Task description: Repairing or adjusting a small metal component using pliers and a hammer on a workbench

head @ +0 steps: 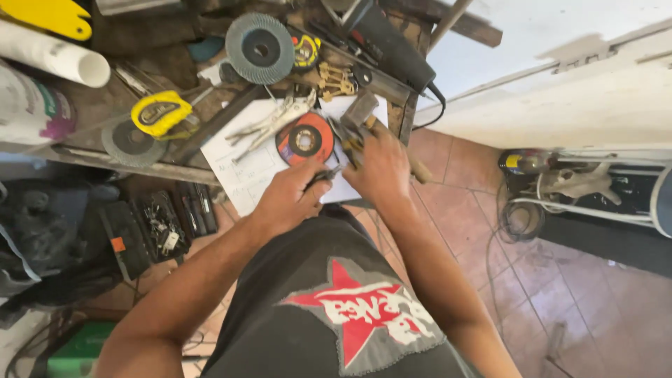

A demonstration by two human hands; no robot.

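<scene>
Cluttered counter [84,157] above a tiled floor: your left hand [290,199] pinches a small dark tool [323,175], your right hand [381,164] curls over pliers [350,143] at the sheet's three-o'clock edge. Judged risk: the orange cutting disc [305,138], just beside at ten o'clock, may be nudged; loose papers [245,168] could slide off.

Both hands meet at the near edge of the workbench [175,170]

Bare forearms reach forward and converge. The left hand [288,199] is curled, knuckles up, fingers closed at the bench's near edge; the right hand [380,166] lies just beside it, palm down, fingers bent over the bench's corner.
</scene>
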